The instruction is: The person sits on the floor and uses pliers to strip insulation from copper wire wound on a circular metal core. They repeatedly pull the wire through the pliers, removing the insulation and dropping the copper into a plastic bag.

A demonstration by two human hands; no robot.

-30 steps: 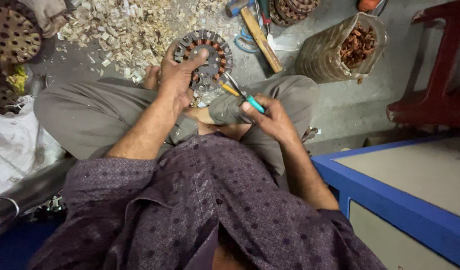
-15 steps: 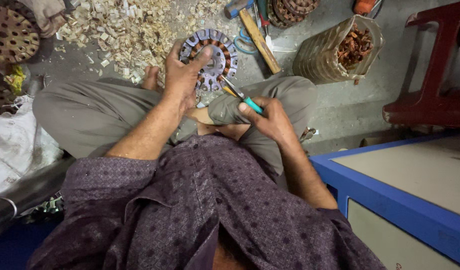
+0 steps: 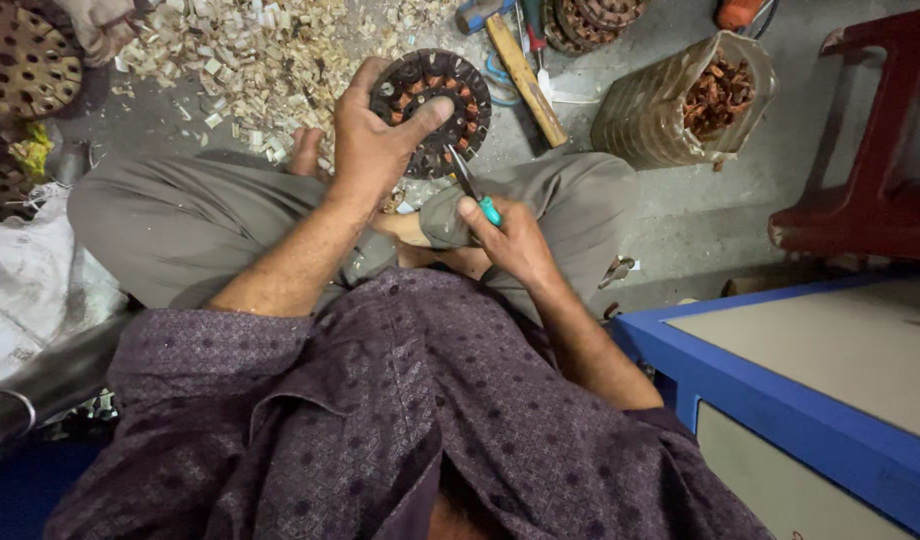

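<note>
A round, dark metal stator [image 3: 442,100] ringed with copper-coloured windings is gripped by the left hand [image 3: 375,140], fingers wrapped over its rim, thumb pressed on its face, above the lap. A slim tool with a teal handle [image 3: 477,195] is pinched in the right hand [image 3: 510,240], its metal tip touching the stator's edge. Pale wood-like chips [image 3: 250,60] are scattered across the concrete floor.

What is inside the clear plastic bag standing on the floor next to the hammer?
The plastic bag holds reddish-brown copper-coloured scrap, visible at its open mouth. The ribbed, cloudy wall hides whatever fills the lower part. The hammer lies beside it.
</note>
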